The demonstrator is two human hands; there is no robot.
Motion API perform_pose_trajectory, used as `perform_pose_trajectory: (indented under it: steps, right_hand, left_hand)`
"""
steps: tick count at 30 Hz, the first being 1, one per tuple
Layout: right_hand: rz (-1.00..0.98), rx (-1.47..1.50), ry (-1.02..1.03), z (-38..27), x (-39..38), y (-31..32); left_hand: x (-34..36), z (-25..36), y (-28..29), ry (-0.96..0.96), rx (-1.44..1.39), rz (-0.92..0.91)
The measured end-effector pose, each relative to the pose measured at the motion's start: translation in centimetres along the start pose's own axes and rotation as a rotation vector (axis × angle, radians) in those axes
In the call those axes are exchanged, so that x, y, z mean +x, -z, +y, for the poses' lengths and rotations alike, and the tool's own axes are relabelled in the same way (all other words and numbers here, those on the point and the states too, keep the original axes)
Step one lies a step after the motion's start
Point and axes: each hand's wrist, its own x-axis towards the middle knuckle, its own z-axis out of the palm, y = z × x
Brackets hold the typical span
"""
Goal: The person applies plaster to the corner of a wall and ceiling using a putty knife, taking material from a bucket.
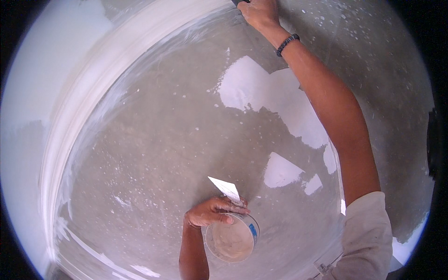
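My left hand (214, 211) grips a round tub (233, 245) with pale, creamy material inside, its thumb over the rim, and a white-coated flat blade (224, 186) sticks up from the same hand. My right arm reaches up to the top edge of the view, where my right hand (259, 11) is closed on a dark tool (240, 3), mostly cut off by the frame. It wears a dark bead bracelet at the wrist. Around and behind the hands is a grey plastered surface (149, 154) with irregular white patches (252, 84) and small pale specks.
A pale moulded band (84, 88) curves down the left side, beside a white-and-grey surface (37, 70). A dark object (431, 140) shows at the far right rim. More white patches lie low at the left and right.
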Motion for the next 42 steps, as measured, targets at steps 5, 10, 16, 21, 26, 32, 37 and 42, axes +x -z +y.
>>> perform_pose_trajectory:
  steps: [5,10,16,21,26,32,37,42]
  right_hand:
    - [-0.020,-0.061,0.014,-0.2,0.0,-0.9]
    - [0.129,-0.180,0.219,1.7,1.0,-1.9]
    - [0.074,-0.073,0.327,0.7,-2.2,-2.9]
    - [0.184,-0.039,0.256,3.2,-0.3,-1.5]
    - [0.250,-0.124,0.285,3.4,0.5,-3.0]
    - [0.180,-0.168,0.309,3.0,1.6,-3.7]
    - [0.000,0.123,0.410,-1.8,-3.1,-3.6]
    - [0.086,0.609,-0.270,2.3,-3.3,-2.3]
  left_hand:
    - [-0.3,0.2,0.0,-0.003,0.023,-0.002]
    - [0.5,0.2,0.0,-0.020,0.034,-0.047]
    - [-0.2,-0.5,0.4,-0.047,0.081,-0.049]
    - [0.3,-0.5,0.8,-0.042,0.050,-0.110]
    - [0.2,-0.4,0.7,-0.040,0.030,-0.092]
    - [0.5,-0.3,0.5,-0.037,0.044,-0.102]
    - [0.0,-0.6,0.7,-0.061,0.043,-0.090]
    - [0.4,-0.7,0.9,-0.071,0.010,-0.112]
